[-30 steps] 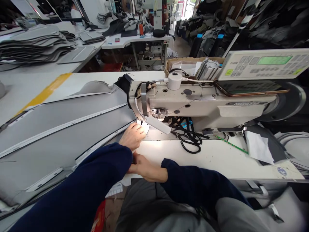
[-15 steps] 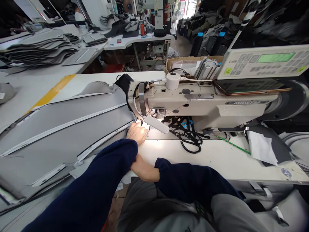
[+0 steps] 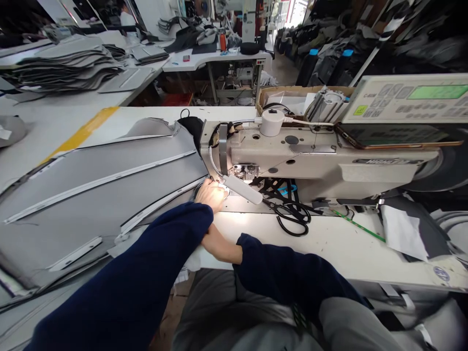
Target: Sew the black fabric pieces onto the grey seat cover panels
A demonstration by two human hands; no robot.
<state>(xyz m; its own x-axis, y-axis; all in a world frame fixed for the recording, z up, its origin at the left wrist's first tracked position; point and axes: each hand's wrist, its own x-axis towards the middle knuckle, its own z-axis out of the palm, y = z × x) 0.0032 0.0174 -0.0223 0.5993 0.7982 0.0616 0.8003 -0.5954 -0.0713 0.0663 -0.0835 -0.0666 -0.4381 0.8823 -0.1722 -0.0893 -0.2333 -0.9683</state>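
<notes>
My left hand (image 3: 211, 194) is at the needle area of a beige sewing machine (image 3: 321, 165), its fingers bent on the edge of a large grey fabric panel (image 3: 109, 178) with pale strips sewn along it. The fingertips are partly hidden by the machine head and glare. My right hand (image 3: 218, 243) reaches in from the right and passes under my left forearm; its fingers are hidden there. A grey lamp (image 3: 243, 189) on a flexible neck lights the needle area. Black-handled scissors (image 3: 292, 218) lie just right of it, beside black straps (image 3: 274, 187).
A control panel (image 3: 405, 100) and a phone (image 3: 395, 136) rest above the machine arm. Behind stands a cardboard box (image 3: 261, 97) with metal parts. White cloth (image 3: 404, 231) lies at right. Stacked grey panels (image 3: 69, 68) are on the left table; another person sits far back.
The whole view has shifted slightly, so the machine and table appear further right. My left hand stays by the needle, with its fingers drawn a little closer together. My right hand remains under the left forearm.
</notes>
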